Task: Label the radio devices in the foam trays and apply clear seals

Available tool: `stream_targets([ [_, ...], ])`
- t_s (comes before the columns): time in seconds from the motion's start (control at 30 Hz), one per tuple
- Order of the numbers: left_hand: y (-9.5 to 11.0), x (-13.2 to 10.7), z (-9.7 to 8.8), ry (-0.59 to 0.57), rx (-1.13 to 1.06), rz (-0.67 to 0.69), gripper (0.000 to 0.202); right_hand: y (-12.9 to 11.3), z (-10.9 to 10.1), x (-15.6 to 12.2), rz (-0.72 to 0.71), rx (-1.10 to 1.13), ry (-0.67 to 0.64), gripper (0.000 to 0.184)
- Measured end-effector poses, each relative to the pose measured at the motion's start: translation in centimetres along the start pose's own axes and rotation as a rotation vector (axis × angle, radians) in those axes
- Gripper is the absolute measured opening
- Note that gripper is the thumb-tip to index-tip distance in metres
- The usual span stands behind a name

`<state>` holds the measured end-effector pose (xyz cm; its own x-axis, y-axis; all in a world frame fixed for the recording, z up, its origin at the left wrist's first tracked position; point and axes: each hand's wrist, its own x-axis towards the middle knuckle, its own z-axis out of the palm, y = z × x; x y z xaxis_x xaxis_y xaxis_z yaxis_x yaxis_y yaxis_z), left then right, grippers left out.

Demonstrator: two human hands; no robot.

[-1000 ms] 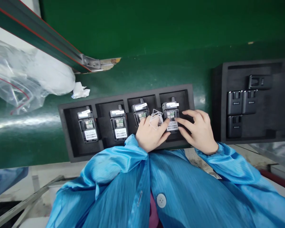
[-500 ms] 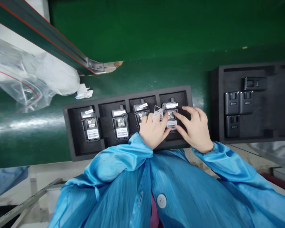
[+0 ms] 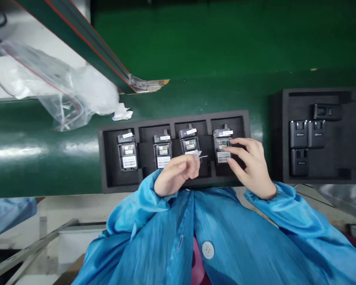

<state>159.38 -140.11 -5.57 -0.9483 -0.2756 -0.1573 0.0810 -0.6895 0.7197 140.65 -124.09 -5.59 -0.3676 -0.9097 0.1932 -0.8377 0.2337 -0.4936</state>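
A black foam tray [image 3: 101, 162] holds several black handheld radios with short antennas, their backs uncovered and white labels showing. My left hand [image 3: 178, 173] is closed, fingers curled in front of the third radio [image 3: 190, 139], whose lower part it hides. A thin whitish, see-through plastic piece [image 3: 198, 153] sticks out from its fingertips. Over the rightmost radio [image 3: 224, 143] is my right hand [image 3: 250, 164], fingers apart, with fingertips at the right side of its open compartment. Whether they touch it I cannot tell. The two left radios [image 3: 128, 150] lie untouched.
To the right stands another black foam tray [image 3: 285, 158] with several black battery packs [image 3: 298, 134]. Clear plastic bags [image 3: 74, 93] and a crumpled white scrap [image 3: 122, 112] lie at the left. A metal rail [image 3: 106, 59] slants down to the green bench [image 3: 195, 95].
My left hand has drawn back leftward from the rightmost radio with the plastic piece and turned over. My right hand stays by that radio. The whole view has shifted slightly.
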Motion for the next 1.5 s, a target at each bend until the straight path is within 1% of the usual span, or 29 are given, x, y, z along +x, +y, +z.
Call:
stream_targets([
  [0.07, 0.1, -0.3, 0.0, -0.004, -0.132, -0.043, 0.041, -2.0, -0.1, 1.0, -0.03, 0.148, 0.042, 0.023],
  [0.13, 0.3, -0.6, 0.0, -0.01, -0.184, -0.061, 0.042, -3.9, 0.0, 2.0, -0.061, 0.234, 0.05, 0.02],
  [0.2, 0.4, -1.0, -0.2, -0.018, -0.2, -0.053, 0.042, -5.4, 0.3, 2.9, -0.091, 0.262, 0.033, 0.021],
  [0.27, 0.4, -1.4, -0.5, -0.022, -0.211, -0.04, 0.043, -6.3, 0.6, 3.7, -0.125, 0.259, 0.009, 0.021],
  [0.37, 0.2, -1.8, -0.9, -0.028, -0.243, -0.024, 0.042, -7.1, 1.0, 4.3, -0.181, 0.2, -0.033, 0.013],
  [0.43, 0.1, -2.1, -1.1, -0.021, -0.248, -0.018, 0.041, -7.4, 1.0, 4.5, -0.23, 0.102, -0.05, 0.007],
  [0.5, 0.0, -2.3, -1.4, 0.014, -0.19, -0.003, 0.04, -7.7, 0.9, 4.6, -0.275, -0.026, -0.064, 0.004],
  [0.57, -0.1, -2.5, -1.8, 0.073, -0.079, 0.01, 0.042, -7.8, 0.5, 4.7, -0.295, -0.126, -0.086, 0.002],
  [0.6, -0.2, -2.5, -2.0, 0.105, -0.028, 0.008, 0.043, -7.8, 0.4, 4.8, -0.289, -0.144, -0.098, 0.002],
  [0.67, -0.4, -2.6, -2.4, 0.162, 0.017, -0.013, 0.043, -7.8, 0.1, 4.8, -0.247, -0.103, -0.113, 0.005],
  [0.77, -0.3, -2.6, -3.0, 0.246, -0.056, -0.03, 0.04, -7.8, 0.1, 4.9, -0.131, 0.053, -0.092, 0.008],
  [0.83, 0.0, -2.7, -3.3, 0.318, -0.095, 0.01, 0.037, -7.7, 0.7, 5.1, -0.059, 0.118, -0.069, 0.009],
  [0.87, 0.2, -2.8, -3.5, 0.354, -0.073, 0.054, 0.036, -7.6, 1.2, 5.2, -0.028, 0.129, -0.059, 0.009],
  [0.9, 0.4, -2.9, -3.6, 0.385, -0.001, 0.111, 0.037, -7.4, 1.9, 5.3, 0.002, 0.131, -0.049, 0.009],
  [0.93, 0.6, -3.1, -3.8, 0.409, 0.128, 0.172, 0.037, -7.1, 2.6, 5.5, 0.028, 0.127, -0.038, 0.009],
  [1.0, 0.9, -3.3, -4.1, 0.415, 0.516, 0.274, 0.036, -6.4, 4.2, 5.9, 0.076, 0.102, -0.026, 0.009],
  [1.07, 0.9, -3.5, -4.5, 0.375, 0.945, 0.32, 0.032, -5.5, 5.7, 6.2, 0.106, 0.057, -0.034, 0.01],
  [1.1, 0.9, -3.4, -4.6, 0.338, 1.125, 0.327, 0.031, -5.1, 6.3, 6.3, 0.112, 0.03, -0.039, 0.011],
  [1.17, 0.6, -3.2, -4.9, 0.258, 1.394, 0.333, 0.033, -4.4, 6.9, 6.4, 0.113, -0.021, -0.037, 0.011],
  [1.23, 0.3, -2.7, -5.1, 0.196, 1.575, 0.315, 0.037, -4.0, 7.1, 6.5, 0.099, -0.053, -0.023, 0.011],
  [1.3, 0.0, -2.3, -5.2, 0.163, 1.692, 0.26, 0.04, -3.9, 7.0, 6.5, 0.075, -0.068, -0.031, 0.011],
  [1.43, -0.4, -1.8, -5.0, 0.167, 1.809, 0.102, 0.046, -3.6, 6.8, 6.6, 0.028, -0.086, -0.081, 0.012],
  [1.5, -0.5, -1.7, -4.9, 0.174, 1.842, 0.068, 0.046, -3.4, 6.7, 6.8, 0.009, -0.095, -0.107, 0.013],
])
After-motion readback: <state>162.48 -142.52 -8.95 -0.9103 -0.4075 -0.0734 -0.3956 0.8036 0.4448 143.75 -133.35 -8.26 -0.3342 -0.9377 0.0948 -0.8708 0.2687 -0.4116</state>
